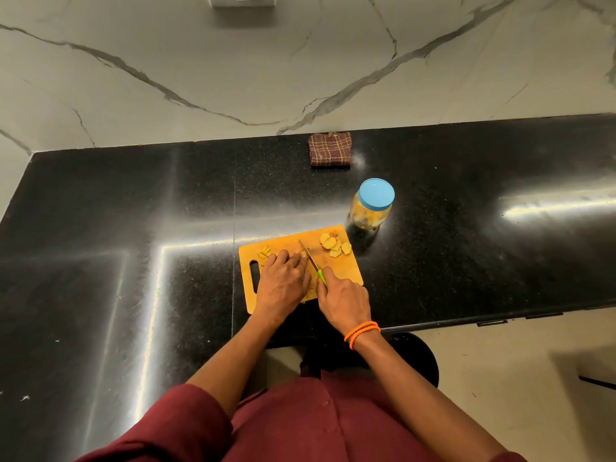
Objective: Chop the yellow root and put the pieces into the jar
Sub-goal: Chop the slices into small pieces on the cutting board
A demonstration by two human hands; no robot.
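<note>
Slicing mid-frame: left hand point(283, 281) curled, pinning the yellow root point(303, 254), fingertips best tucked, right hand point(343, 300) gripping the knife point(311, 261) firmly.

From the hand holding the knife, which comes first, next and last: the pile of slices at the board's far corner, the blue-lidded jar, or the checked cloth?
Measured from the right hand in the head view:
1. Pile of yellow slices, on the cutting board's far right corner, just ahead of the hand.
2. Jar with the blue lid, on the counter beyond the board, ahead and slightly right.
3. Checked cloth, at the back by the wall.
</note>
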